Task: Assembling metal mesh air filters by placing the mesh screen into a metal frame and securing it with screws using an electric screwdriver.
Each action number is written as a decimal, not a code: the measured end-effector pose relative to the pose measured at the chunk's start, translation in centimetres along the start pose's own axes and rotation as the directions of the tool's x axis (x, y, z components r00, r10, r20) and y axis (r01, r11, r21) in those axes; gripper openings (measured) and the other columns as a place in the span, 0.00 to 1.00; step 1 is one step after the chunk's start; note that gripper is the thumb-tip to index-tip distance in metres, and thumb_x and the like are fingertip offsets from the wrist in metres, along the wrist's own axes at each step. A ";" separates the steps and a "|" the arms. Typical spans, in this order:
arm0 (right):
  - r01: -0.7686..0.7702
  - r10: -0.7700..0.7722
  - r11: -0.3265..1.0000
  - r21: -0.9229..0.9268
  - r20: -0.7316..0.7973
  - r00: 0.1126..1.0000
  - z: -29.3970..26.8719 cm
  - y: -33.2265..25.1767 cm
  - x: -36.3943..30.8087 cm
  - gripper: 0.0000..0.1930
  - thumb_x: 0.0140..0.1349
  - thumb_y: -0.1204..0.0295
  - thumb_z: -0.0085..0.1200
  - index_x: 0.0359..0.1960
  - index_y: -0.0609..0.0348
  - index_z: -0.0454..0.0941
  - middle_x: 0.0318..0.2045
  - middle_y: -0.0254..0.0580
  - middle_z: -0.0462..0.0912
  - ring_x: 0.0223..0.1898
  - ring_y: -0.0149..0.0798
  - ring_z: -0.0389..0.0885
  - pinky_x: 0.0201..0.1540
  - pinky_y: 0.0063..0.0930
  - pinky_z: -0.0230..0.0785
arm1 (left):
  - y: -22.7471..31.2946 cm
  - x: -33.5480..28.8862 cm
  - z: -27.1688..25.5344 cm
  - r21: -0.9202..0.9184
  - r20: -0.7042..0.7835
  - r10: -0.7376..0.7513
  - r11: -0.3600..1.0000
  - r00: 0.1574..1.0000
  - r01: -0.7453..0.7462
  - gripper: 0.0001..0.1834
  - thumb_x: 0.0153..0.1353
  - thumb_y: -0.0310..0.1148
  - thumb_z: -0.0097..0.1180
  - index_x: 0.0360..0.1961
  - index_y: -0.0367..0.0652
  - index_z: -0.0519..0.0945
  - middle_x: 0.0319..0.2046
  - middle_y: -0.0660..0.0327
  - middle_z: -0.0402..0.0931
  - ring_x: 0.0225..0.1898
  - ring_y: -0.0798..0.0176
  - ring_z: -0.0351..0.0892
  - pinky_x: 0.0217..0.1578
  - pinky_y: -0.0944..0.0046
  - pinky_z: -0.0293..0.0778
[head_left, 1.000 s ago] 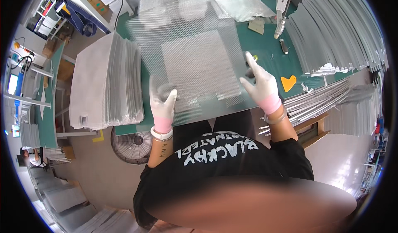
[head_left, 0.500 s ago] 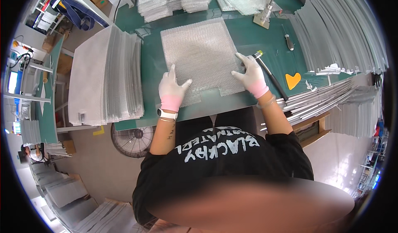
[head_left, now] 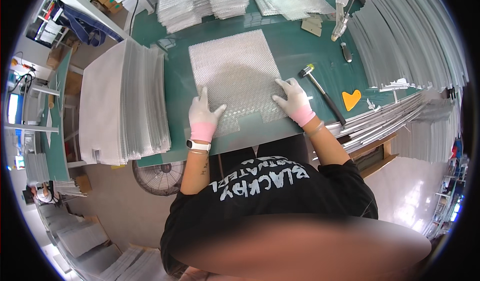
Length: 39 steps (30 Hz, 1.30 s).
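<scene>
A silvery-grey mesh sheet (head_left: 237,63) lies flat in front of me on the green tabletop, with a notch in its near edge. My left hand (head_left: 203,118), in a white glove with a pink cuff, rests at the sheet's left edge, thumb spread from the fingers. At the right edge is my right hand (head_left: 296,103), gloved alike, its fingertips along the border and its thumb on the mesh. Both hands touch the sheet without wrapping round it. Just right of my right hand lies a hammer (head_left: 325,96) with a black handle.
Stacked mesh sheets (head_left: 120,106) stand at the left; more piles (head_left: 205,3) lie at the back. Tall grey sheets (head_left: 410,36) fill the right side. A yellow scraper (head_left: 351,100), a screwdriver (head_left: 346,53) and metal strips (head_left: 380,123) lie at right. A fan (head_left: 160,177) stands below the table.
The whole view has shifted a little. My right hand has come slightly nearer along the sheet's edge, leaving a gap to the hammer's head. The left hand keeps its place.
</scene>
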State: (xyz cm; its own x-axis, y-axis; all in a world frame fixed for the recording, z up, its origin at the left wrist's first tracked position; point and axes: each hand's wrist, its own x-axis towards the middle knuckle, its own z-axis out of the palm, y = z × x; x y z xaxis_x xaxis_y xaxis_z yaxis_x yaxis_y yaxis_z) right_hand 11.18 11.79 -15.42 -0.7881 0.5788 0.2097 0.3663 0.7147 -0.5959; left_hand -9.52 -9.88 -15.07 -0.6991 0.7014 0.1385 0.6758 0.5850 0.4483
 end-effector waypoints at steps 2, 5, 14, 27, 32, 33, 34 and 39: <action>-0.009 0.010 1.000 -0.009 0.018 1.000 -0.8 0.1 0.6 0.26 0.55 0.64 0.63 0.56 0.56 0.75 0.43 0.53 0.75 0.44 0.53 0.78 0.49 0.40 0.72 | 0.0 0.1 -0.3 0.018 0.025 -0.042 0.999 0.999 0.041 0.47 0.47 0.49 0.72 0.66 0.43 0.65 0.42 0.46 0.73 0.42 0.45 0.76 0.45 0.54 0.75; 0.014 -0.016 1.000 0.009 0.378 0.926 -3.2 0.4 4.6 0.20 0.55 0.58 0.61 0.45 0.58 0.82 0.37 0.53 0.83 0.42 0.54 0.81 0.49 0.40 0.73 | 1.7 0.7 -2.2 0.151 0.045 -0.190 0.972 0.981 0.182 0.47 0.45 0.51 0.72 0.66 0.49 0.67 0.52 0.45 0.70 0.53 0.42 0.71 0.54 0.50 0.70; -0.413 0.293 0.819 -0.399 -0.327 0.898 -6.5 22.6 20.2 0.27 0.56 0.50 0.58 0.55 0.47 0.75 0.55 0.48 0.78 0.58 0.53 0.75 0.58 0.46 0.69 | 2.4 -1.8 -3.1 0.245 0.380 0.015 0.963 0.925 -0.116 0.46 0.44 0.56 0.70 0.65 0.55 0.69 0.70 0.48 0.54 0.72 0.37 0.47 0.70 0.36 0.39; 0.041 -0.092 0.904 0.424 0.099 0.991 -4.5 -5.8 -8.2 0.09 0.57 0.71 0.64 0.35 0.62 0.81 0.27 0.39 0.80 0.32 0.31 0.78 0.36 0.28 0.71 | 0.7 -20.3 4.3 -0.593 0.792 0.126 -0.076 0.598 0.801 0.18 0.72 0.44 0.47 0.51 0.40 0.72 0.45 0.55 0.77 0.45 0.60 0.80 0.47 0.56 0.78; -0.706 0.097 0.242 0.666 0.707 0.700 6.1 -5.2 -19.8 0.18 0.69 0.68 0.53 0.56 0.64 0.70 0.42 0.37 0.83 0.40 0.31 0.83 0.46 0.28 0.78 | 1.6 -18.5 6.8 -0.699 0.659 -0.011 -0.379 0.752 0.607 0.22 0.73 0.42 0.46 0.53 0.31 0.70 0.47 0.49 0.75 0.48 0.52 0.78 0.51 0.49 0.76; -0.695 0.108 -0.001 0.719 0.691 0.715 7.8 -4.3 -20.5 0.17 0.71 0.67 0.50 0.57 0.63 0.70 0.44 0.38 0.82 0.42 0.33 0.82 0.48 0.30 0.78 | 1.6 -18.4 7.4 -0.730 0.632 -0.022 -0.352 0.775 0.585 0.21 0.74 0.40 0.45 0.53 0.30 0.71 0.47 0.49 0.76 0.48 0.52 0.79 0.51 0.51 0.76; -0.640 0.118 -0.244 0.729 0.677 0.726 8.4 -4.4 -20.3 0.17 0.73 0.67 0.46 0.58 0.62 0.69 0.47 0.39 0.81 0.44 0.35 0.82 0.50 0.33 0.78 | 1.9 -18.2 7.5 -0.731 0.631 -0.023 -0.351 0.775 0.585 0.21 0.74 0.40 0.45 0.53 0.30 0.71 0.47 0.49 0.76 0.48 0.52 0.79 0.51 0.51 0.76; -0.596 0.087 -0.220 0.772 0.624 0.777 7.9 -4.1 -18.1 0.15 0.72 0.69 0.47 0.54 0.65 0.71 0.41 0.41 0.81 0.37 0.31 0.81 0.41 0.28 0.77 | 2.6 -18.8 7.3 -0.905 0.425 -0.124 -0.089 0.897 0.417 0.16 0.73 0.35 0.47 0.46 0.29 0.77 0.45 0.51 0.79 0.45 0.59 0.81 0.46 0.61 0.79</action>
State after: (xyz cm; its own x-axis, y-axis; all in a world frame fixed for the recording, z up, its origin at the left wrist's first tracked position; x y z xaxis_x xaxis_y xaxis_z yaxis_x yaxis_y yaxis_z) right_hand 20.06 -4.74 -22.91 -0.8891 0.2662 -0.3725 0.0070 -0.8056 -0.5925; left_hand 7.11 -18.61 -22.96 -0.6113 0.7296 -0.3065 -0.5625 -0.1280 0.8168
